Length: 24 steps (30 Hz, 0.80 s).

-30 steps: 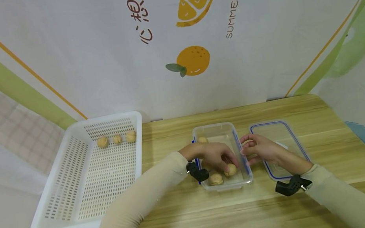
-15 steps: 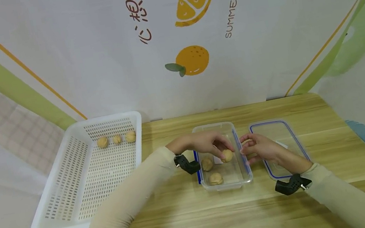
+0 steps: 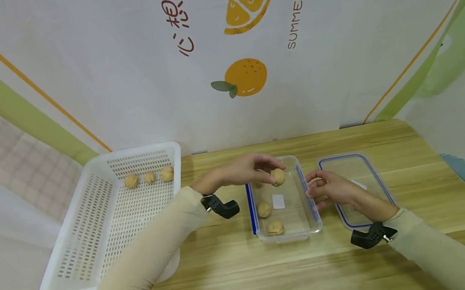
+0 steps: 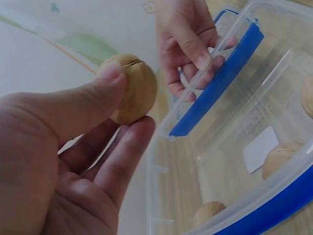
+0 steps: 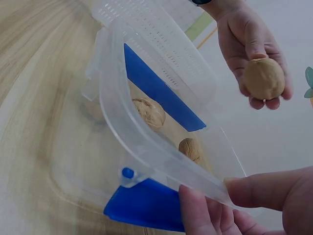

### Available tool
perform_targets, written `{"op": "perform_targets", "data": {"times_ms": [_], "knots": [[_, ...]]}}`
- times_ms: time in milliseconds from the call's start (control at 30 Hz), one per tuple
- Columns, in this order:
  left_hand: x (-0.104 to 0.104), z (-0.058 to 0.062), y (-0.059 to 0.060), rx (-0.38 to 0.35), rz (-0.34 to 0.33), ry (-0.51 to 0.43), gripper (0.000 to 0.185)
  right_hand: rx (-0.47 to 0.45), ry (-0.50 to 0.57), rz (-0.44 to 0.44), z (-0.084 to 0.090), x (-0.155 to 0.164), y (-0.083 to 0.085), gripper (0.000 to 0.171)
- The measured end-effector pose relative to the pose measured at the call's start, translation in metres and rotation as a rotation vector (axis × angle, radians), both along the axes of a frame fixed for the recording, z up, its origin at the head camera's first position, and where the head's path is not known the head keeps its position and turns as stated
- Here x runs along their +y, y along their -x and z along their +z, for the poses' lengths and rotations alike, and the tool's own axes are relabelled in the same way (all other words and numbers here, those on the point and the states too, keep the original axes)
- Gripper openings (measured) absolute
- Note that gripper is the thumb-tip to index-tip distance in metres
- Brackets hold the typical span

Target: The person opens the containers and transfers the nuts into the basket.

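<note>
Three walnuts [image 3: 149, 177] lie along the far wall of the white perforated basket [image 3: 99, 282] at the left of the wooden desk [image 3: 245, 285]. Clear lid [image 3: 372, 163] with blue trim lies flat just right of the clear container [image 3: 314, 226]. Two walnuts [image 3: 269, 218] and a white label rest on the container floor; a third, near the far left corner, is mostly hidden. Left hand [image 3: 245, 169] hovers above the container's far end, thumb and fingers pinching one walnut [image 3: 277, 177], clear of the walls. Right hand [image 3: 330, 189] grips the container's right rim, thumb and fingers curled over the edge by the blue clasp.
</note>
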<state>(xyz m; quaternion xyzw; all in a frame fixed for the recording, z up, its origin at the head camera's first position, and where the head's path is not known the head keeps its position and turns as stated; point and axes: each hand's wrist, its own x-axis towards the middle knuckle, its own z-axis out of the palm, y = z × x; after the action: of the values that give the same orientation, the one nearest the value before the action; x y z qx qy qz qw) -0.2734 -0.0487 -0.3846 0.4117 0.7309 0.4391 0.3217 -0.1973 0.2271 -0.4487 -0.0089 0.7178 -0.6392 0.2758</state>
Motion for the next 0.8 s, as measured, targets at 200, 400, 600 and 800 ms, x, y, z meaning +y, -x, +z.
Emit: {"op": "perform_targets", "data": {"times_ms": [200,400,600,800], "knots": [[-0.014,0.009,0.0,0.046,0.088,-0.037,0.041,-0.004,0.012,0.001,-0.001,0.001,0.0,0.047],[-0.026,0.013,0.001,0.051,0.134,-0.088,0.041,0.002,0.013,0.004,-0.002,0.002,0.0,0.046],[-0.041,0.018,0.001,0.041,0.171,-0.105,0.041,0.001,0.015,0.005,0.0,0.001,-0.001,0.046],[-0.057,0.022,-0.001,0.039,0.211,-0.135,0.042,-0.001,0.009,-0.002,0.0,0.0,-0.002,0.044]]}}
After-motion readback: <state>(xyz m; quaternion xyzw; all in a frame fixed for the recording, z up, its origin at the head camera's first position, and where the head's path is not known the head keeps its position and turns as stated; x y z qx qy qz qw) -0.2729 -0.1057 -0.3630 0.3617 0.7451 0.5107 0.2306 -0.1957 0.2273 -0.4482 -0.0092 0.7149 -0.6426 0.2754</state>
